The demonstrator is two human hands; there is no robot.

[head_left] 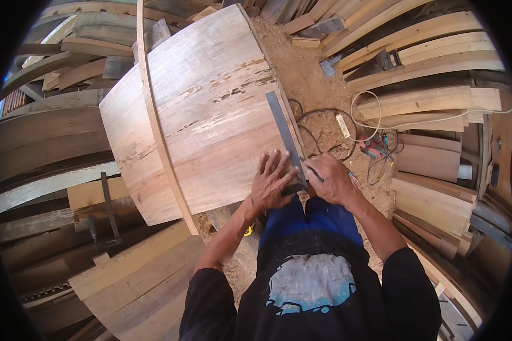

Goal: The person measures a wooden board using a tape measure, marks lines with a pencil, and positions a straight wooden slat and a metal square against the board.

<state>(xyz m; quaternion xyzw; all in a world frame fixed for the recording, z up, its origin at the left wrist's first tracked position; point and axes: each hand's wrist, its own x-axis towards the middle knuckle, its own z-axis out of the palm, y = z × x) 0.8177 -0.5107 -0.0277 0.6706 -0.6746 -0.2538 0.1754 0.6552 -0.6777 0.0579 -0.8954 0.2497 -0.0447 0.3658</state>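
A wide wooden panel [199,108] made of joined boards lies in front of me, its surface scarred by a band of dark pits. Along its right edge rests a dark metal carpenter's square [279,116], its long arm pointing away from me. My left hand [273,181] lies with fingers spread over the near end of the square, pressing it to the wood. In my right hand [331,179], fingers pinch a thin dark pencil [315,174] close to the square's edge at the panel's near right corner. The pencil's tip is too small to make out.
A long wooden strip [156,128] crosses the panel's left part. Right of it, a power strip [343,126], cables and a red power tool [372,146] lie on sawdust. A handsaw [375,63] rests on stacked boards. A bar clamp [109,207] sits at left.
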